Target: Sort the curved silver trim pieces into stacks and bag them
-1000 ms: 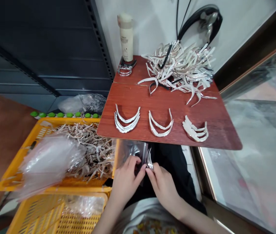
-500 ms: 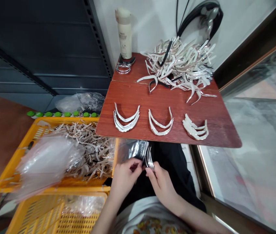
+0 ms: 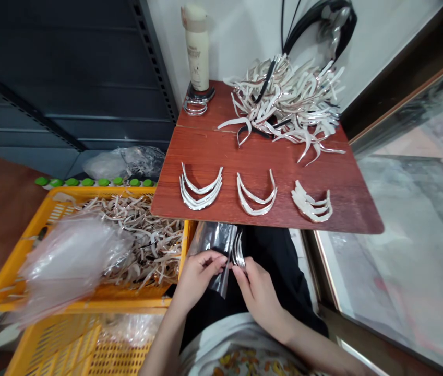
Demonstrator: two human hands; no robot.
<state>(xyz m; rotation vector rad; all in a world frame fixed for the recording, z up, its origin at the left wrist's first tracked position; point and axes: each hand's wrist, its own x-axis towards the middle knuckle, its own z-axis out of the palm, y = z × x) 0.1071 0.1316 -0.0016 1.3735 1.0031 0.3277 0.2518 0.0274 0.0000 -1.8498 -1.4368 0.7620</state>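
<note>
Over my lap, my left hand [image 3: 196, 275] pinches the edge of a small clear plastic bag [image 3: 214, 245]. My right hand [image 3: 257, 291] grips a bunch of curved silver pieces [image 3: 238, 251], whose tips stand up right at the bag's mouth. Both hands sit just below the near edge of the red-brown table [image 3: 346, 183]. Three neat stacks of curved white pieces lie along that edge: a left stack [image 3: 200, 187], a middle stack [image 3: 256, 194] and a right stack [image 3: 311, 202].
A big tangled heap of the same pieces [image 3: 288, 103] fills the table's back, beside a cream bottle [image 3: 196, 48]. To my left a yellow crate [image 3: 21, 249] holds more pieces and clear bags [image 3: 71, 261]. A second yellow crate [image 3: 64, 347] sits below. A glass pane [image 3: 409, 235] is at right.
The view has shifted slightly. My left hand has pulled the bag's edge up and its fingers have curled, while my right hand keeps the silver pieces at the bag's mouth.
</note>
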